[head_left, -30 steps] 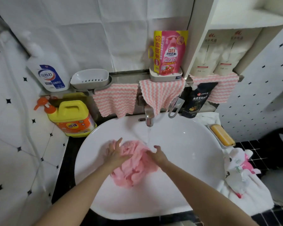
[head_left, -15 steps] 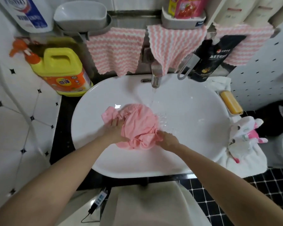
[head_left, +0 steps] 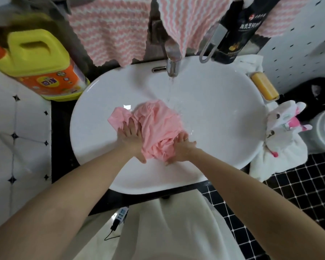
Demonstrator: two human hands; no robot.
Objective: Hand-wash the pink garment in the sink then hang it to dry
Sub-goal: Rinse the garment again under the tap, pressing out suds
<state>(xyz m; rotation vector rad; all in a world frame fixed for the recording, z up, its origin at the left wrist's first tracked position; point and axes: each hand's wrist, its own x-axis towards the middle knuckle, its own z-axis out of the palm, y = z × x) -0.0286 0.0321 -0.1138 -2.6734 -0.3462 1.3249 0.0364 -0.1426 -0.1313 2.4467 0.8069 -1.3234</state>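
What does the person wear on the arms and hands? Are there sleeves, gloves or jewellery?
Both forearms are bare as far as the picture shows: no sleeves, gloves, watch or bracelet. The left hand wears nothing. The right hand has a thin ring on one finger.

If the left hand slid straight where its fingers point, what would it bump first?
The left hand would first push into the pink garment bunched at its fingertips; beyond that, probably the white sink wall, though depth is unclear.
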